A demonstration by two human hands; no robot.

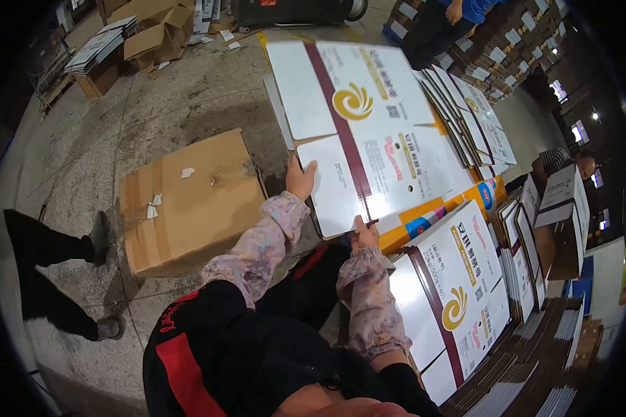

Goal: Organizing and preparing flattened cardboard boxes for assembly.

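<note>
A flattened white carton (389,167) with a maroon band and a gold swirl lies in front of me, tilted, on other flat cartons. My left hand (300,178) grips its left edge, thumb on top and fingers beneath. At its near edge is my right hand (364,236), fingers closed on the cardboard. A thin dark thing shows by the right fingertips; I cannot tell whether it is a tool or part of the carton. An orange printed box (403,226) is partly covered under the carton. To the right lies a stack of similar white cartons (452,285).
A taped brown box (188,201) stands on the floor to my left. A person's legs (55,271) show at far left, and a person in blue (459,21) stands at the back. More flat cartons (466,111) lean beyond. Open brown boxes (153,38) sit far left.
</note>
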